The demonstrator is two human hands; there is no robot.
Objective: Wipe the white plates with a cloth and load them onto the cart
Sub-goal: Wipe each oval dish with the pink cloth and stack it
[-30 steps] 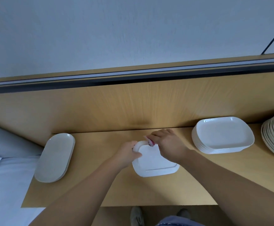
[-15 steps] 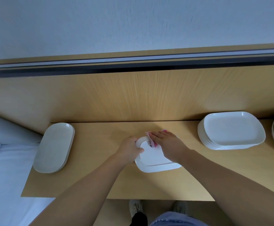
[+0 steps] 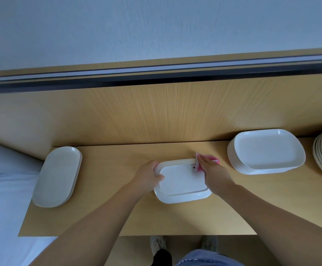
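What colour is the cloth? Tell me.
The cloth is pink, clearest in the head view, under the right hand on the plate.

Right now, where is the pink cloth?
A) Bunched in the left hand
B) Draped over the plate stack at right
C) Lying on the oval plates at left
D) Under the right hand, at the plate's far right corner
D: the right hand presses the cloth onto the far right corner of the plate, while the left hand grips the plate's left edge.
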